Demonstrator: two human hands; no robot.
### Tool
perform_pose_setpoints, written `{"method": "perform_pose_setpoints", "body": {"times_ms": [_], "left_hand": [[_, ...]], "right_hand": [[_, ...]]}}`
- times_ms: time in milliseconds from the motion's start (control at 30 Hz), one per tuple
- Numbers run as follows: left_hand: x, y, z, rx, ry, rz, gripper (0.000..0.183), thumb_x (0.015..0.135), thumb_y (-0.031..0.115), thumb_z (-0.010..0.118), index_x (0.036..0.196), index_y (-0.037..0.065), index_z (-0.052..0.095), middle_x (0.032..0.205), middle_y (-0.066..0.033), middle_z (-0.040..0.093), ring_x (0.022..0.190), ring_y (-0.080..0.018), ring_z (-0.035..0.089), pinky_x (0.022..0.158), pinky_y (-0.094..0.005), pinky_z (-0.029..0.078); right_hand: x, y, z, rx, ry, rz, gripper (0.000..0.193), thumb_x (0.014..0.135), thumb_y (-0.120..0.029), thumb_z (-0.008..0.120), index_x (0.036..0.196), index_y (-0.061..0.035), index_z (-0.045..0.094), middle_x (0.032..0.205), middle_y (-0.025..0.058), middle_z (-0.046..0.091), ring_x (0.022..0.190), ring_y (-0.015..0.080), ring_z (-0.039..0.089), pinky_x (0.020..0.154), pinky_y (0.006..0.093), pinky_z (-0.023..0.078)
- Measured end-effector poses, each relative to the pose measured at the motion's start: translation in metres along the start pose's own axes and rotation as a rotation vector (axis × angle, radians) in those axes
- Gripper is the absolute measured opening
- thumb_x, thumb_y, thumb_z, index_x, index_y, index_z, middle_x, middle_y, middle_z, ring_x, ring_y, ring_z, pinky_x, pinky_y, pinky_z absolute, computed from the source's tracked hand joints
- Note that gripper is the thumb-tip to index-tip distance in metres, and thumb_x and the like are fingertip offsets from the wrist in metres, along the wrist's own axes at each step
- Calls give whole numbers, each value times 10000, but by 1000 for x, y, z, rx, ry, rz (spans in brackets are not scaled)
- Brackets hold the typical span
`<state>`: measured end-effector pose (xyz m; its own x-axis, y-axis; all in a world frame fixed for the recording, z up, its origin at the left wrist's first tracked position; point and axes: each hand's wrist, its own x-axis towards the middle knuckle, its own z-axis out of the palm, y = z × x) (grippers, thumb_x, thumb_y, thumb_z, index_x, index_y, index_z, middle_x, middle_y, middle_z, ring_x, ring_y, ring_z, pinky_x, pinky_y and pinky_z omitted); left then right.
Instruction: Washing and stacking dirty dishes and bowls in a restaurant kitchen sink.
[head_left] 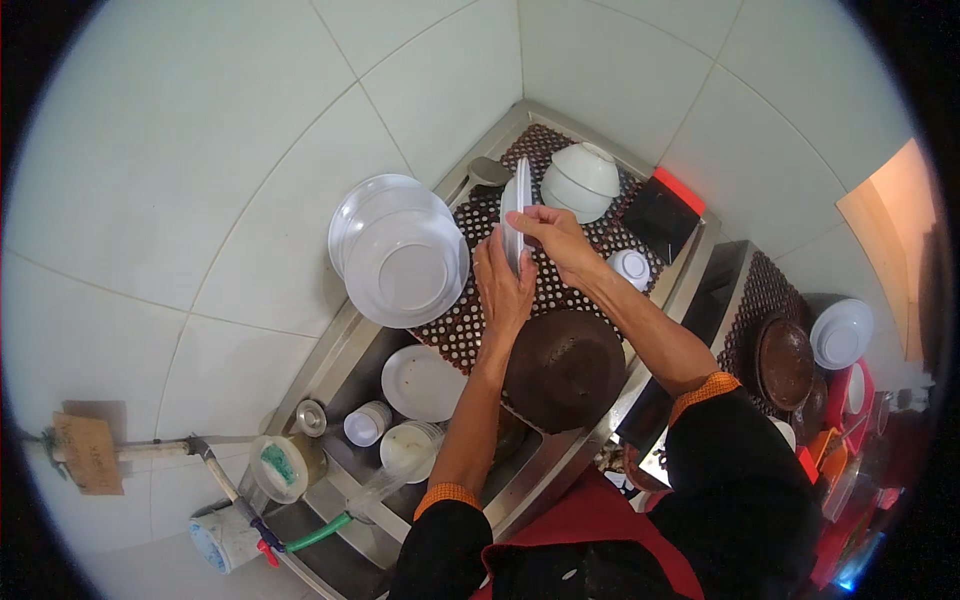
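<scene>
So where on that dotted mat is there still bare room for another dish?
A bare strip of dotted mat lies between the stacked bowls and the small white cup. The leaning plates and brown upturned bowl crowd the rest.

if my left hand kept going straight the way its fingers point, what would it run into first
Probably the white plate that both hands hold on edge: the left hand already touches it. Beyond it lies the spoon, then the tiled wall; depth is unclear.
</scene>
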<state>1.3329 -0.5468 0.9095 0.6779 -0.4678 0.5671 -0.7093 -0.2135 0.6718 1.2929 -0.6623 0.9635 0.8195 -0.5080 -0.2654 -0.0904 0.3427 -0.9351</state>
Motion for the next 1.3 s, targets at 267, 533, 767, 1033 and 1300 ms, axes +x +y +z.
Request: {"method": "perform_pose_setpoints", "body": {"times_ms": [267,533,767,1033,1300], "left_hand": [[-9,1,3,14,4,-94,461,895,56,496,1335,-45,401,1044,-214,472,964,-352,474,862,-427,386],[-4,37,-20,-24,60,-66,455,842,6,547,1290,-47,481,1053,-211,470,947,-334,516,807,-396,448],[15,64,-57,-87,111,-53,421,866,62,569,1284,26,523,970,-183,500,873,-314,539,755,-381,460],[-6,99,-132,-136,163,-339,400,897,84,456,1275,-48,443,1116,-212,525,965,-311,535,871,-401,415],[-52,84,-209,-601,473,-769,461,888,52,465,1334,-24,382,1246,-154,504,1125,-244,503,973,-340,380]], "right_hand": [[-10,8,10,-42,-18,-27,492,827,-279,705,1158,24,505,945,79,622,871,138,563,775,267,452],[-33,-5,21,-175,90,-243,446,895,-295,633,1161,38,502,912,109,645,875,120,577,776,266,457],[-41,-33,36,31,-2,-36,520,889,-340,622,1165,90,522,834,58,596,733,111,561,675,231,448],[-90,-58,49,-561,-713,-467,731,697,-5,620,1376,42,354,1140,168,475,1054,258,500,948,313,412],[-151,-40,84,-1109,-968,-881,709,703,1,600,1360,50,339,1329,240,394,1121,338,475,854,367,491]]}}
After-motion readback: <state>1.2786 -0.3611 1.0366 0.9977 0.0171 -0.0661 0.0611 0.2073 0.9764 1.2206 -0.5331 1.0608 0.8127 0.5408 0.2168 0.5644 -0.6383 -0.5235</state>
